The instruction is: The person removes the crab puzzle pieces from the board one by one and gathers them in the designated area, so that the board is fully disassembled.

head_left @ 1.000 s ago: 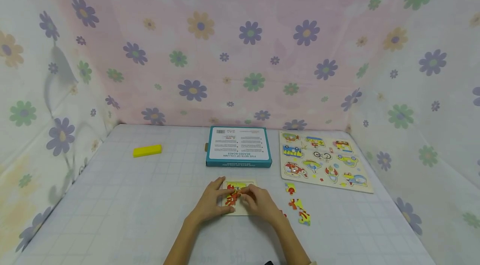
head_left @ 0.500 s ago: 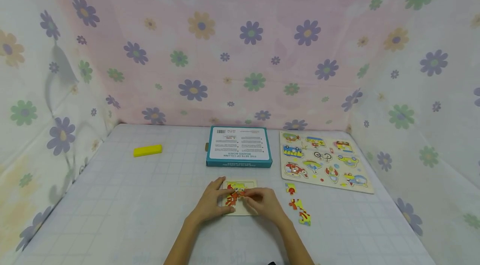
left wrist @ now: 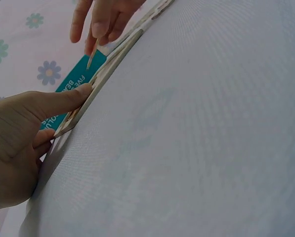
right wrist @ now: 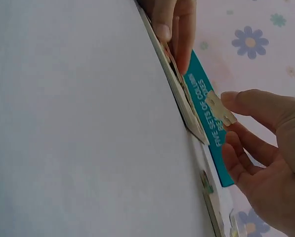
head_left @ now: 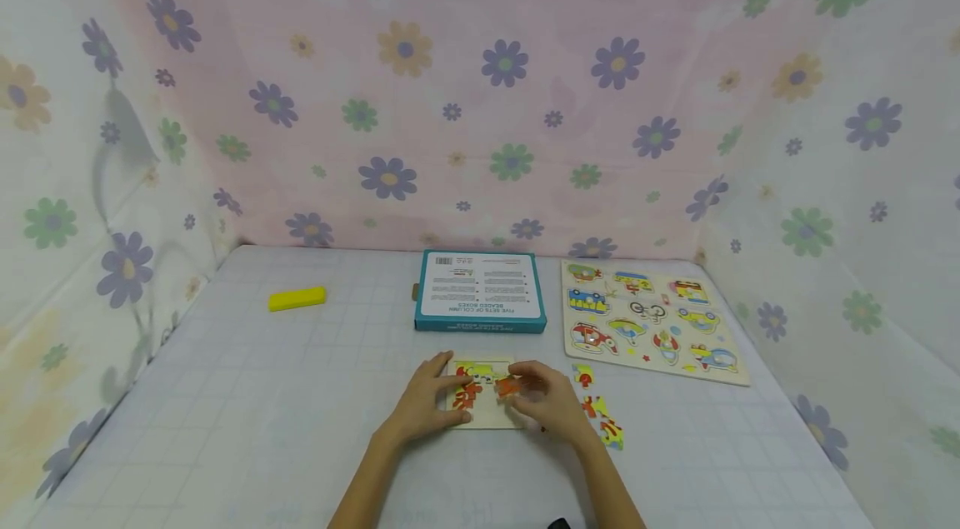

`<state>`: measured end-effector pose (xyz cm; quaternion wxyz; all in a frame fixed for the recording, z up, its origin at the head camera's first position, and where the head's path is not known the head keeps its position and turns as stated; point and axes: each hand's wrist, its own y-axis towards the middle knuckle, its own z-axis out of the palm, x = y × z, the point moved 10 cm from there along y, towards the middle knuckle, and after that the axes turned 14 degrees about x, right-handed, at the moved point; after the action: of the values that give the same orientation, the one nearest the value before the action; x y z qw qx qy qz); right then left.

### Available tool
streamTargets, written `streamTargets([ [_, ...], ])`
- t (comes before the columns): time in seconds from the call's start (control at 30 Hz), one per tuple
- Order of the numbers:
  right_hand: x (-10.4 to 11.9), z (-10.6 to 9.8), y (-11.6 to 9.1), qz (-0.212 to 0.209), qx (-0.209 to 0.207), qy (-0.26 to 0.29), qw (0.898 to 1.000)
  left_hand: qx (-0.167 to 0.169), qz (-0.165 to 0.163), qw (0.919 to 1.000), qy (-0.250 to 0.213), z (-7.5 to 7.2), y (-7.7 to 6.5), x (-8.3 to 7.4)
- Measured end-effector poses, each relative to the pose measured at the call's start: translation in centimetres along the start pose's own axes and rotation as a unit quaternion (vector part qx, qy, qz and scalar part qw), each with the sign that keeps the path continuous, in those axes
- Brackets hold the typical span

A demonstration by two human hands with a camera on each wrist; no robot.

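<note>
A small wooden puzzle board (head_left: pixel 491 417) lies on the table with red and yellow pieces (head_left: pixel 466 396) set in its left and upper parts. My left hand (head_left: pixel 420 402) holds the board at its left side, the thumb (left wrist: pixel 70 101) on the near edge and a finger over the laid pieces. Between thumb and fingers, my right hand (head_left: pixel 553 402) pinches an orange-red jigsaw piece (head_left: pixel 507 386). That piece is tilted and raised above the board's right half, its bare wooden back (right wrist: pixel 219 109) showing in the right wrist view.
Several loose jigsaw pieces (head_left: pixel 594 406) lie right of the board. Behind it is a teal and white box (head_left: pixel 480 291). A large vehicle peg puzzle (head_left: pixel 637 356) lies at the back right, and a yellow block (head_left: pixel 297 298) at the back left. Flowered cloth (head_left: pixel 465 137) encloses the table.
My right hand has lifted the orange-red jigsaw piece off the board, moved slightly right and turned the piece. My left hand stays on the board.
</note>
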<state>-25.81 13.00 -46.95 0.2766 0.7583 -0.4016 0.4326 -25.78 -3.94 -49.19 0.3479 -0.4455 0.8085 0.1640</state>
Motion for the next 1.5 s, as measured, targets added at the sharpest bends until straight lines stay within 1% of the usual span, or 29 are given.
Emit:
streamTargets([
  [0.07, -0.3, -1.3, -0.8, 0.01, -0.021, -0.024, 0.999, 0.001, -0.002, 1.0, -0.002, 0.0, 0.0, 0.0],
  [0.23, -1.5, -4.1, -2.9, 0.068, -0.057, -0.075, 0.993, 0.002, -0.009, 0.9999, -0.004, 0.1, 0.1, 0.1],
  [0.37, -2.5, -5.6, -4.1, 0.104, -0.066, -0.097, 0.988, 0.001, -0.014, 0.9999, -0.002, 0.2, 0.1, 0.3],
  [0.5, -3.1, -6.4, -4.7, 0.119, -0.07, -0.114, 0.984, 0.0, -0.019, 0.9998, -0.004, 0.2, 0.1, 0.4],
  [0.7, -3.4, -6.6, -4.7, 0.126, -0.072, -0.142, 0.979, 0.002, -0.024, 0.9997, -0.005, 0.2, 0.2, 0.6],
  [0.97, -3.6, -6.1, -4.1, 0.144, -0.052, -0.178, 0.972, 0.003, -0.019, 0.9997, -0.012, 0.2, 0.2, 0.7],
  [1.13, -3.7, -6.1, -4.2, 0.161, -0.038, -0.183, 0.969, 0.002, -0.016, 0.9998, -0.011, 0.3, 0.3, 0.7],
  [1.3, -3.9, -6.1, -4.3, 0.175, -0.033, -0.177, 0.968, 0.001, -0.012, 0.9999, -0.011, 0.3, 0.3, 0.6],
  [1.5, -4.0, -6.1, -4.4, 0.185, -0.03, -0.17, 0.967, -0.001, -0.018, 0.9997, -0.016, 0.2, 0.2, 0.6],
])
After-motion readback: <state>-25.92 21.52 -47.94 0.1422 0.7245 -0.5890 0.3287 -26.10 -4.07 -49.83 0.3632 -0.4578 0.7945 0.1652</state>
